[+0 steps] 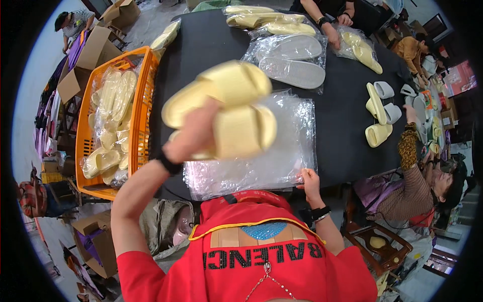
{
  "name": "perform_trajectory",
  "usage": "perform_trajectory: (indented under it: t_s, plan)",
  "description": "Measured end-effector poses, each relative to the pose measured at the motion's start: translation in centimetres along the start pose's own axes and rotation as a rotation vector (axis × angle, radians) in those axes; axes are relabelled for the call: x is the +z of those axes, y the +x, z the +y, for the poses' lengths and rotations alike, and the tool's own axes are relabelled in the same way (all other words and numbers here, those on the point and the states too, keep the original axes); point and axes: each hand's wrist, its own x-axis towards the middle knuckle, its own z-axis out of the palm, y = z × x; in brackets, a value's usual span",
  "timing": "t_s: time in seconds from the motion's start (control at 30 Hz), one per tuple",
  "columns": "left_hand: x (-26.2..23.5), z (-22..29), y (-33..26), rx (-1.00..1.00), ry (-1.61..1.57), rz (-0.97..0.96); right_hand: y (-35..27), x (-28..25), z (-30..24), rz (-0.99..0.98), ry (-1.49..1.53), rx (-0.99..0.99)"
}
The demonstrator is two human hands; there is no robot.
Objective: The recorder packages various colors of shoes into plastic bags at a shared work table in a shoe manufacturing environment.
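My left hand (195, 132) is closed round a pair of pale yellow slide slippers (241, 83), held side by side above the table. Both hand and slippers are a little smeared by motion. Beneath them lies a stack of clear plastic bags (289, 136) along the table's near edge. At the lower right corner of that stack, my right hand (309, 182) pinches the bag's edge between thumb and fingers. Part of the stack is hidden behind the slippers and my left forearm.
An orange basket (144, 116) of bagged yellow slippers stands left. Bagged grey slippers (294, 70) and bagged yellow ones (271, 20) lie at the far side of the black table (347, 136). Loose slippers (381, 108) lie right. Co-workers' hands (332, 35) reach in from the far and right sides.
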Motion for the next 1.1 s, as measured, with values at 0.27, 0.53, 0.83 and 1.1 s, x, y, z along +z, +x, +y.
perform_trajectory:
  t_s: [0.27, 0.53, 0.83, 1.1]
  plan:
    - [20.4, 5.1, 3.5, 0.118, 0.01, -0.359, 1.3, 1.5, 3.6, 0.086, -0.012, -0.09]
    - [14.2, -6.5, 6.7, -0.271, 0.231, -0.014, 0.2, -0.5, 1.4, -0.025, -0.07, 0.091]
    - [10.2, 5.6, 0.0, 0.25, 0.173, -0.266, 0.5, -1.4, -1.1, -0.351, -0.111, -0.07]
    - [14.4, -2.8, -7.0, -0.089, 0.083, -0.297, 2.6, -0.4, 0.2, -0.119, -0.309, -0.239]
